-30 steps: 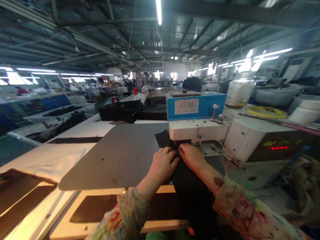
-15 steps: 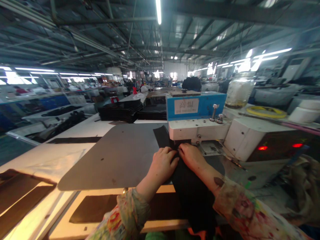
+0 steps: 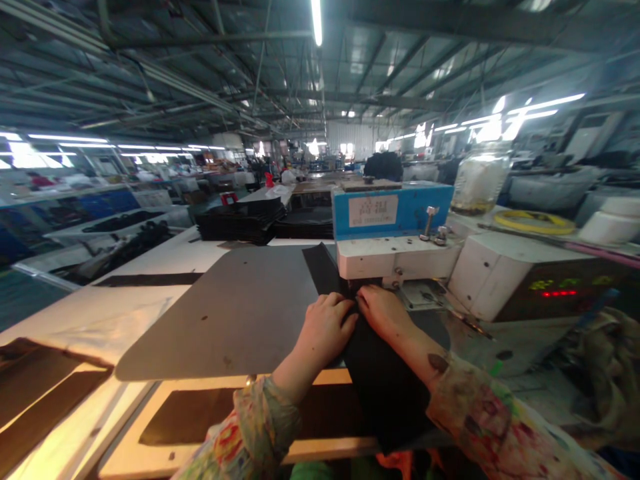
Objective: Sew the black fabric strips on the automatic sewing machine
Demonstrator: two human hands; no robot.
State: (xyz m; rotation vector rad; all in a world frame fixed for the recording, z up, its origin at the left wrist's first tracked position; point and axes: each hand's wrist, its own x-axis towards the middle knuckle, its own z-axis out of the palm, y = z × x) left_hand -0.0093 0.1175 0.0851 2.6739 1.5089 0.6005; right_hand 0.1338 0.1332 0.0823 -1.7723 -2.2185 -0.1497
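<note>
A black sheet of leather-like material (image 3: 383, 380) runs from over the table's front edge up to the head of a blue and white bench machine (image 3: 395, 257). Its far end sticks out past the machine head on the left. My left hand (image 3: 330, 320) has its fingers curled and pressed on the sheet's left part. Close beside it, my right hand (image 3: 383, 310) pinches the sheet right under the machine head. The fingertips nearly meet there, and the machine's working point is hidden behind them.
A grey metal plate (image 3: 240, 313) spreads left of the machine. Black panels (image 3: 240, 220) are stacked behind it. A dark strip (image 3: 185, 417) lies at the front. On the right are a control box (image 3: 530, 280), a glass jar (image 3: 481, 180) and a yellow ring (image 3: 534, 221).
The black sheet has slid slightly away from me, its far end reaching further past the machine head. My hands have hardly moved. The control box display shows different lights.
</note>
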